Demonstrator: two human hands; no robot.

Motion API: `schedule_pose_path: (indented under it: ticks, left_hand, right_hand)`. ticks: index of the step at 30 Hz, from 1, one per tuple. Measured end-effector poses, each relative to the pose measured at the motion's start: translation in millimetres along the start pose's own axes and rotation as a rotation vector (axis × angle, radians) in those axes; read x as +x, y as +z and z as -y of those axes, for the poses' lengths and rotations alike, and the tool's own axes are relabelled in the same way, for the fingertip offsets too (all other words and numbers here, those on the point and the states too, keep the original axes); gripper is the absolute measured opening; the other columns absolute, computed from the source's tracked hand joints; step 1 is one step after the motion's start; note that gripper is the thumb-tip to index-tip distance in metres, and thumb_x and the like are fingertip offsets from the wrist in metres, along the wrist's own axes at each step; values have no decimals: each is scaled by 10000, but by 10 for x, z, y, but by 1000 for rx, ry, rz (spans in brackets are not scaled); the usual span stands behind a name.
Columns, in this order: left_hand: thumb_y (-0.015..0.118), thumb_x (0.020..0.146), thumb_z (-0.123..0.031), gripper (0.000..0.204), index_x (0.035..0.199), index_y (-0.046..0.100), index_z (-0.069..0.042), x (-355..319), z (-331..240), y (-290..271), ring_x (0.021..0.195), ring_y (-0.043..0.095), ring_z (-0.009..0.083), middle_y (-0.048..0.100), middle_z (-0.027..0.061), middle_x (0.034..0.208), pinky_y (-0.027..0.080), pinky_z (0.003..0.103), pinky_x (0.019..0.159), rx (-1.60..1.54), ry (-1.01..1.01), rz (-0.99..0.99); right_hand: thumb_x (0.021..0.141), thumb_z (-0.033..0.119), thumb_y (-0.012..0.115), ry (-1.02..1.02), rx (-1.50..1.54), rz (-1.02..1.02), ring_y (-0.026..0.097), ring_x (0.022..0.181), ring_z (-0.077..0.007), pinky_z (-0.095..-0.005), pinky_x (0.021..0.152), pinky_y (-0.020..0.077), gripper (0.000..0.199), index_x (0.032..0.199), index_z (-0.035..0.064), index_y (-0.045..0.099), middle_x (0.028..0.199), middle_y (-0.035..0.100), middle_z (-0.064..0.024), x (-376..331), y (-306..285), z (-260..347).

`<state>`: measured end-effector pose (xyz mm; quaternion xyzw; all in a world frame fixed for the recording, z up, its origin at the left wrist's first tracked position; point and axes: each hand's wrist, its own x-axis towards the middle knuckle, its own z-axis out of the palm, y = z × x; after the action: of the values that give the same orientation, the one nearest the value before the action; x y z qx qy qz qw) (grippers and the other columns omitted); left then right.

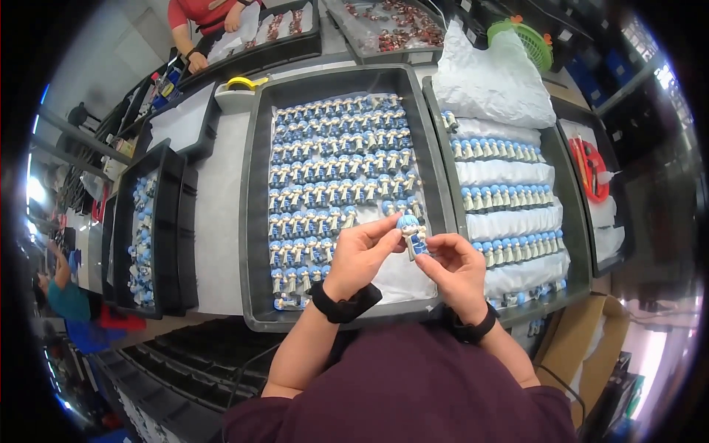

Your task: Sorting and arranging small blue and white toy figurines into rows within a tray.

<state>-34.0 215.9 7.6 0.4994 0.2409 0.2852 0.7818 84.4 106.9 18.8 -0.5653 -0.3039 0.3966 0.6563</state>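
Note:
Between both hands, over the near right part of the middle tray, a small blue-haired figurine [412,235] is held upright. My left hand [360,255] pinches it near the head from the left. From the right, my right hand [453,267] grips its lower body with thumb and fingers. Beneath lies a black tray [258,221] with rows of similar figurines [332,168] on white paper. Another dark tray [439,148] stands to the right, its figurines [508,198] lined up between rolls of white wrapping.
A narrow black bin [171,221] with jumbled figurines stands at left. Crumpled white paper [491,81] covers the right tray's far end. Behind are a yellow tape roll [244,83], a green basket [524,40] and a co-worker in red [196,15]. Red-handled pliers [591,170] lie far right.

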Motion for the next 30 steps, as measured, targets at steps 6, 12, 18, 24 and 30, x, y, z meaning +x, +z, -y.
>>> schedule_pose_path:
  ticks: [6,12,18,24,30]
  left_hand:
    - [499,838,-46,288,1110,498,47,4,24,20,779,572,105,598,89,928,476,238,705,20,-20,-24]
    - [502,839,-62,297,1115,493,47,7,48,21,778,571,104,599,87,928,475,240,705,27,-44,-24]
    - [503,840,-71,306,1123,487,43,19,118,-6,790,572,111,598,80,917,479,254,719,6,-61,-24]
    - [498,841,-69,303,1123,481,41,28,85,26,816,587,143,585,104,952,492,284,742,-83,-96,-21]
    - [502,840,-73,298,1116,472,37,9,65,21,839,582,151,576,104,965,486,285,753,-235,-159,18]
  right_hand:
    - [718,-47,623,90,91,7,561,784,-100,-199,692,468,242,934,-41,515,873,557,-68,16,-36,15]
    - [717,-43,628,107,77,9,563,781,-100,-202,695,470,244,933,-43,514,874,564,-75,20,-61,-6]
    - [712,-39,636,111,71,9,561,773,-95,-203,683,469,248,930,-43,516,874,565,-76,15,-54,-15]
    - [693,-9,659,-63,-148,-5,552,730,-91,-197,640,455,219,884,-21,553,865,563,-62,5,-35,-128]
    - [716,-18,609,-232,-352,-39,557,715,-103,-209,591,466,174,883,-25,562,831,573,-74,58,-130,7]
